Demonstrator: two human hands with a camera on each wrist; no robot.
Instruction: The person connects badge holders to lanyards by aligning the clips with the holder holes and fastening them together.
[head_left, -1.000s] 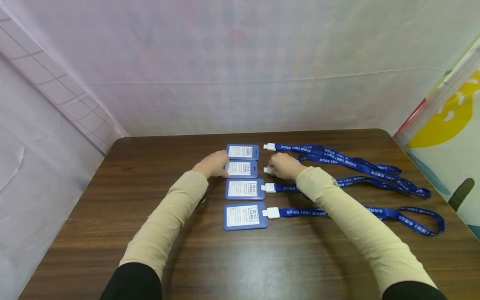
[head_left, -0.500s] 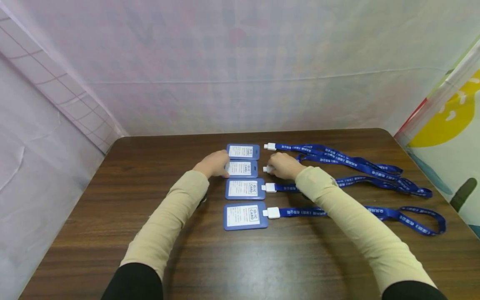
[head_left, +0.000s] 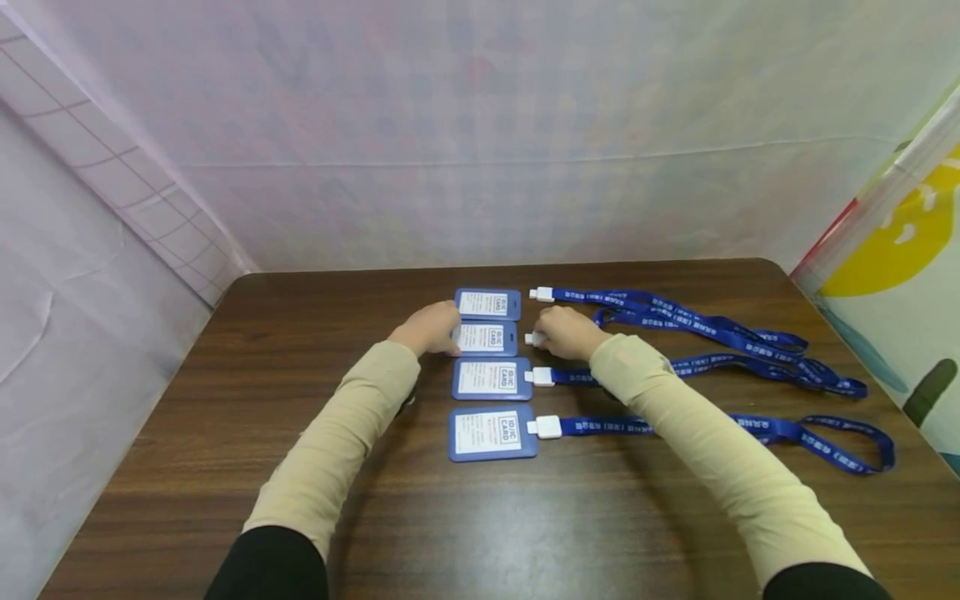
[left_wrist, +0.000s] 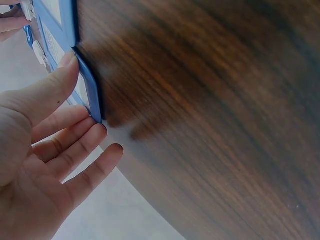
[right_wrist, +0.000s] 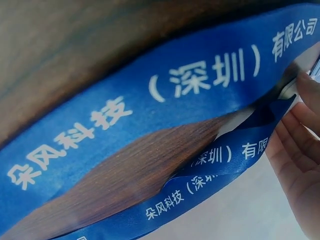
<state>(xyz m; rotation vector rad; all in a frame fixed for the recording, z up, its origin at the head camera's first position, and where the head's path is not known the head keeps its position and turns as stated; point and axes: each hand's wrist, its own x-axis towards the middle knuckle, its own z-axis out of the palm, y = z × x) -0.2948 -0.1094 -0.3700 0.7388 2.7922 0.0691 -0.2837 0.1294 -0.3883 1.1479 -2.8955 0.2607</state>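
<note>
In the head view, blue badge holders with white card inserts lie in a column. My left hand pinches the left end of the second-farthest badge holder. The left wrist view shows the thumb at one corner of its edge and a finger at the other; the remaining fingers are spread. Across a small gap, my right hand pinches the white clip of a blue lanyard. That lanyard's strap crosses the right wrist view, printed with white characters. The fingers partly cover the clip.
The farthest badge holder lies just apart from another lanyard's clip. The two nearer badge holders, third and nearest, meet the white clips of their lanyards. Straps spread rightward over the brown wooden table. A pale curtain hangs behind.
</note>
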